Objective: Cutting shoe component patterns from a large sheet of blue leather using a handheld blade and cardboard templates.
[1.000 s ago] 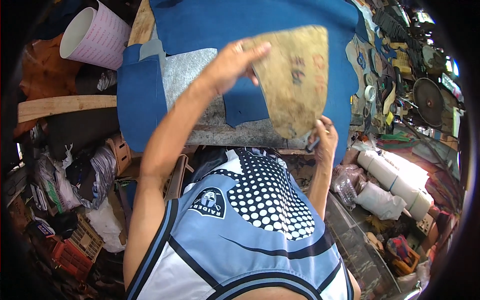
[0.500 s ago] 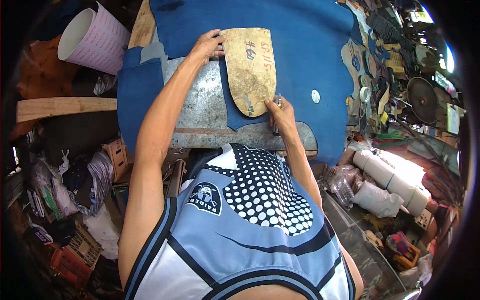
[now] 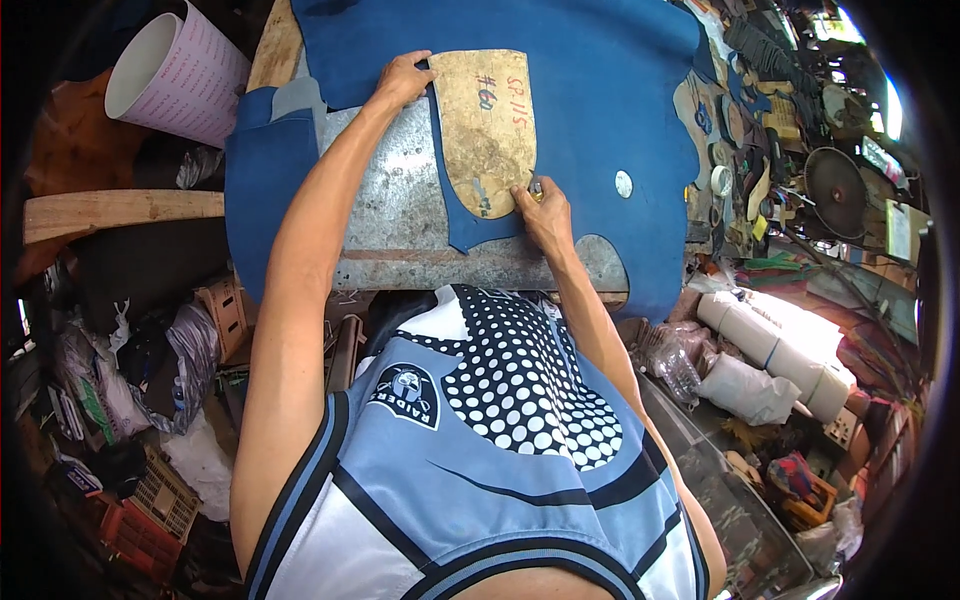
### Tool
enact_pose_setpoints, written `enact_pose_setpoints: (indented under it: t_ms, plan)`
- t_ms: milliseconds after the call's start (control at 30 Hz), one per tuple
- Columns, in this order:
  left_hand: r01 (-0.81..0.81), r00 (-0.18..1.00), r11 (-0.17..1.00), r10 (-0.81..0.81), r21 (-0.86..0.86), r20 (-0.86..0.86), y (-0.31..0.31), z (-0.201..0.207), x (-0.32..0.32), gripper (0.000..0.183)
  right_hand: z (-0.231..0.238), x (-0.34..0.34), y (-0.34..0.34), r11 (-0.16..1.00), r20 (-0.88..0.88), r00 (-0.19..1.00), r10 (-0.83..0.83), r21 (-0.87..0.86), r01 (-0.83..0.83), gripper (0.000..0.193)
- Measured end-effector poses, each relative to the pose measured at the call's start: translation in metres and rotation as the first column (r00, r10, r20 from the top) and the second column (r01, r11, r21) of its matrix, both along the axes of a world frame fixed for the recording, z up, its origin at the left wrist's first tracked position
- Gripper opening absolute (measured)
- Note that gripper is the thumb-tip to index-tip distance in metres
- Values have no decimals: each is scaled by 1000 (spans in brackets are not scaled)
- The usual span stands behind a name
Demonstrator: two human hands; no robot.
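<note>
Blue sheeting lies in two pieces: one broad blue sheet [image 3: 610,110] covers the back and right of the table [image 3: 390,205], and one narrower blue piece [image 3: 268,185] hangs over its left side. Between them the single table shows bare grey metal. To the right are two pale bundles, a long bundle [image 3: 765,345] with a tie around it and a shorter bundle [image 3: 748,389] just beside it. One loose paper roll [image 3: 205,85], white inside and pinkish outside, stands beyond the table's left side, with one wooden plank [image 3: 125,212] in front of it.

One tan board [image 3: 485,130], straight at the top and rounded at the bottom, lies flat on the broad sheet near its left edge, bearing two lines of handwriting, red and dark. One round fan [image 3: 838,192] stands at far right; two crates, a tan crate [image 3: 168,492] and a red crate [image 3: 138,540], sit low at left.

Two hands touch the board. The left hand [image 3: 405,80] has its fingers close together at the upper left corner; whether it pinches or only presses, I cannot tell. The right hand [image 3: 543,212], at the lower right edge, is closed around one small tool [image 3: 537,187], mostly hidden.
</note>
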State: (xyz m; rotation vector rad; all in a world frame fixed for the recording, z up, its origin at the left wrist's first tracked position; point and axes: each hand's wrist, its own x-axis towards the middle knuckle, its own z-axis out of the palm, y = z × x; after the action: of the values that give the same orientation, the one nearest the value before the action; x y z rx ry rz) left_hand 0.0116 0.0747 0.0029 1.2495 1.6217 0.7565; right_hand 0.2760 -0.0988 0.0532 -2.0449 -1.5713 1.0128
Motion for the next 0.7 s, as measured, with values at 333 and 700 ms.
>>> enact_pose_setpoints:
  t_ms: [333,700]
  plan:
    - [58,998,998,-58,1,-37,-5,6,-8,54,2,1,0,1000,40,999,22,-16,-22,44]
    - [149,924,981,-92,126,-371,1,-8,-17,48,4,-4,6,998,42,998,40,-45,-38,45]
